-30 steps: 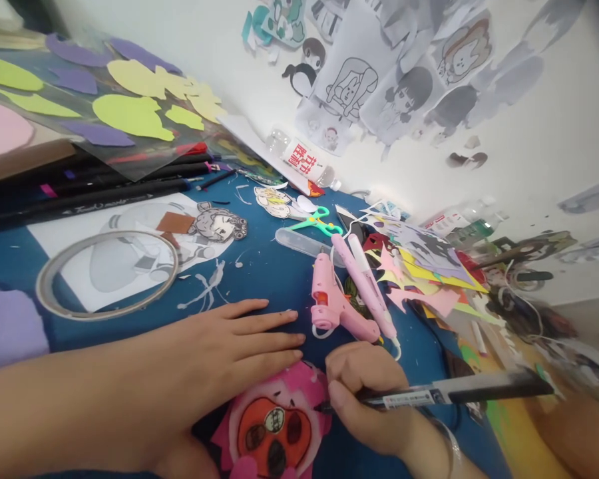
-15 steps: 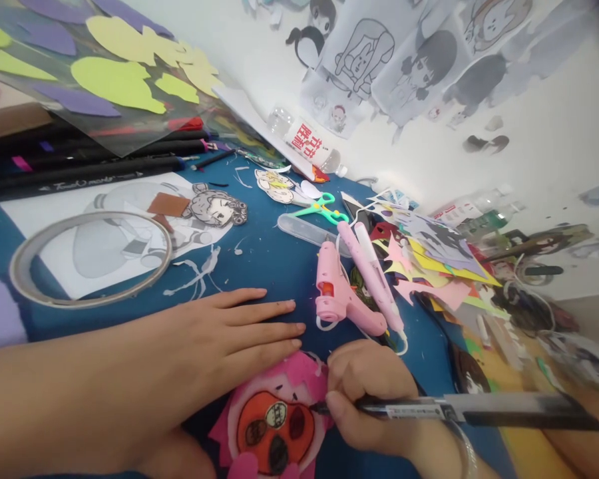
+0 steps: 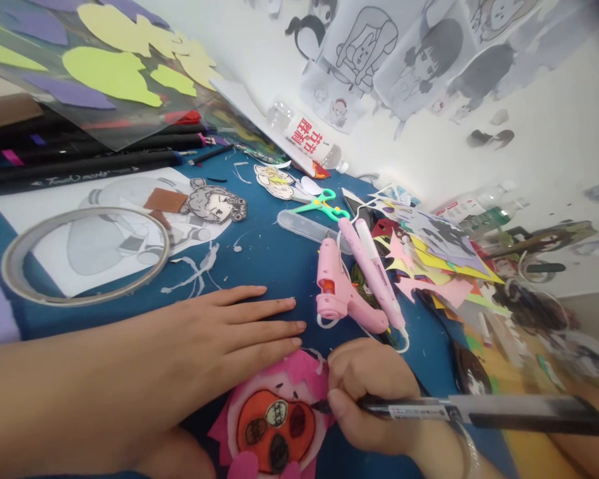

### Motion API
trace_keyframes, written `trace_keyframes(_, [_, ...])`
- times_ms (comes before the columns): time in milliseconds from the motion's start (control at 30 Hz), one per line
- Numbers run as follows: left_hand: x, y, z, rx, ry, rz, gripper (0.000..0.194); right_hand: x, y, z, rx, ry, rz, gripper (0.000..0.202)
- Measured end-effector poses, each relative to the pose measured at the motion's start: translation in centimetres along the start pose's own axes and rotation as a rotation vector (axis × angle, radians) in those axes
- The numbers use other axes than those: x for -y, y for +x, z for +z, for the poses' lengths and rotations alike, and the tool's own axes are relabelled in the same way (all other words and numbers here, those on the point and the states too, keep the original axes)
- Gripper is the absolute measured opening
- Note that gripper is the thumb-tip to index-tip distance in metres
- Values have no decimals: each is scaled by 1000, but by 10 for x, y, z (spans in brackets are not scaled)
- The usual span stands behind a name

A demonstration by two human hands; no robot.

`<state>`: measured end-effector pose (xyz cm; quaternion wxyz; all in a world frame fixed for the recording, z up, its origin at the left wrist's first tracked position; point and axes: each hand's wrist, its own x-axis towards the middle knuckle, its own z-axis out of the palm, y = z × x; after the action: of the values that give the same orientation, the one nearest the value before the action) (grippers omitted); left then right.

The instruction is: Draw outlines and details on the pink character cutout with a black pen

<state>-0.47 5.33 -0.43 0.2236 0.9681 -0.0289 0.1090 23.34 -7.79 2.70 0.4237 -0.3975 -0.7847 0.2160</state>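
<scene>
A pink foam cutout with an orange face (image 3: pixel 272 422) lies on the blue table cover (image 3: pixel 269 259) at the near edge. My right hand (image 3: pixel 369 392) grips a black marker pen (image 3: pixel 479 412), whose tip touches the right side of the orange face. My left hand (image 3: pixel 234 332) lies flat with its fingers spread, pressing on the cover just above the cutout's upper edge.
A pink glue gun (image 3: pixel 337 289) and a pink pen-like tool (image 3: pixel 374 276) lie just beyond my hands. Green scissors (image 3: pixel 322 204), a clear tape ring (image 3: pixel 80 256), a printed drawing (image 3: pixel 130 229), black markers (image 3: pixel 80 166), a bottle (image 3: pixel 304 136) and paper scraps (image 3: pixel 439 259) crowd the table. Drawings cover the wall.
The view has shifted slightly downward. My right hand has moved the pen tip leftward onto the orange face. My left hand has stayed flat in place.
</scene>
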Motion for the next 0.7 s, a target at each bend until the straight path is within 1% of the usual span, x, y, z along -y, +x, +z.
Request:
trace_keyframes(100, [1,0,2,-23,18,15,96,-1,-1,1,5,-25,-1,33])
trace_keyframes(167, [-1,0,1,-8,25,13,96,-1,-1,1,-2,-35,3,33])
trace_keyframes(267, [-4,1,-4,55,18,-24,98,0,-2,1,-5,-21,13,31])
trace_keyframes(367, [-6,2,-9,114,-18,-68,106,0,-2,0,1,-2,12,32])
trace_keyframes(433, [-5,1,-11,136,-47,-73,108,0,-2,0,8,-5,9,33])
trace_keyframes(500, [-4,1,-12,132,-64,-60,108,-1,-2,0,20,-8,14,33])
trace_keyframes(567, [-2,0,-11,111,-56,-42,105,-1,-1,-1,19,-8,18,33])
trace_keyframes(700, [-3,0,-9,68,-10,13,88,1,0,-1,31,11,20,30])
